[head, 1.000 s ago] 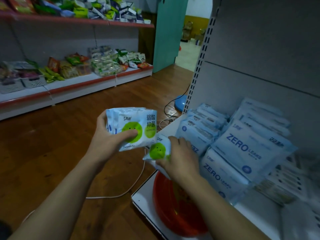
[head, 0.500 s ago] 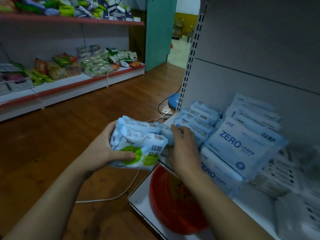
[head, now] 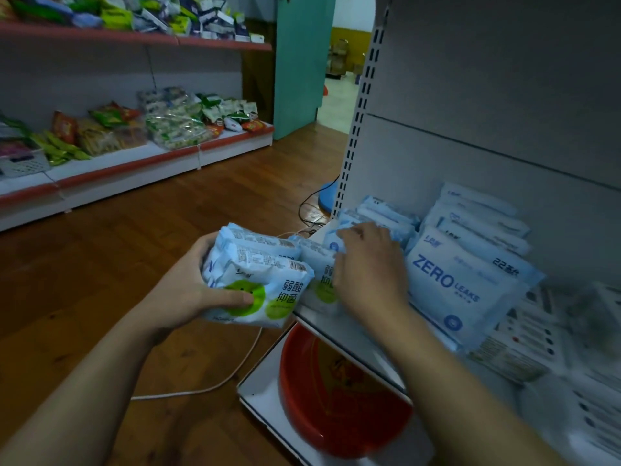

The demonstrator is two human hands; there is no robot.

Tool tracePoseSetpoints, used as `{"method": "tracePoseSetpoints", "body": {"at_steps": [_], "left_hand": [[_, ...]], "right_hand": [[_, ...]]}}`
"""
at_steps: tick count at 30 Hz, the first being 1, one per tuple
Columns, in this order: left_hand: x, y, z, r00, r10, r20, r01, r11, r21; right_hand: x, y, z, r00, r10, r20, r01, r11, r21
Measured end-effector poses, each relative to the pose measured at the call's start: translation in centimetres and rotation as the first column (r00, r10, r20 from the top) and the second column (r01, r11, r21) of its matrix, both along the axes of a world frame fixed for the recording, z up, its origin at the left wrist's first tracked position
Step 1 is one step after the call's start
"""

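My left hand (head: 188, 290) grips a stack of light-blue packs with green circles (head: 258, 277), thumb across the front, just left of the white shelf (head: 339, 327). Another green-circle pack (head: 319, 274) stands at the shelf's left end. My right hand (head: 369, 267) rests against that pack, its fingers reaching onto the smaller blue packs (head: 379, 216) behind it. To the right leans a row of large "ZERO LEAKS" packs (head: 460, 277).
A red basin (head: 339, 401) sits on the bottom shelf below my hands. A white cable (head: 218, 381) trails over the wooden floor (head: 100, 264). Snack shelves (head: 127, 156) line the far left wall. A teal door (head: 302, 62) stands open beyond.
My left hand lowered its stack toward the shelf. My right hand carried a single green-circle pack onto the shelf's left end and now rests against it.
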State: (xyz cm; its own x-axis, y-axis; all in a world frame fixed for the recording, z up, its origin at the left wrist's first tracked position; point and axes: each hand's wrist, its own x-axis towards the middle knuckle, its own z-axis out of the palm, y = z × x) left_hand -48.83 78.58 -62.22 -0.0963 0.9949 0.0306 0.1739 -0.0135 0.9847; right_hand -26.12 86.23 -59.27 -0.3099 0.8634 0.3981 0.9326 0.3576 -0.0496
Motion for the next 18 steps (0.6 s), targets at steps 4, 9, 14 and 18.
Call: {"method": "tracePoseSetpoints", "body": {"at_steps": [4,9,14,18], "left_hand": [[0.1,0.4,-0.3,0.999,0.032,-0.039,-0.031,0.999,0.036],[0.5,0.9,-0.4,0.997,0.056,-0.058,-0.054,0.997,0.047],[0.8,1.2,-0.5,0.991,0.071,-0.111,-0.066,0.997,0.047],[1.5,1.1,-0.8,0.987,0.112,-0.115,-0.101,0.991,0.093]], "right_hand": [[0.5,3.2,3.6,0.972,-0.030,0.233,0.099,0.952,-0.289],[-0.9,5.9,4.1,0.907,0.058,0.417,0.120,0.914,-0.388],[-1.4,6.8,4.1,0.912,0.073,0.403,0.134,0.876,-0.463],[-1.1,7.6,6.4,0.981,0.017,0.192,0.094,0.826,-0.556]]}}
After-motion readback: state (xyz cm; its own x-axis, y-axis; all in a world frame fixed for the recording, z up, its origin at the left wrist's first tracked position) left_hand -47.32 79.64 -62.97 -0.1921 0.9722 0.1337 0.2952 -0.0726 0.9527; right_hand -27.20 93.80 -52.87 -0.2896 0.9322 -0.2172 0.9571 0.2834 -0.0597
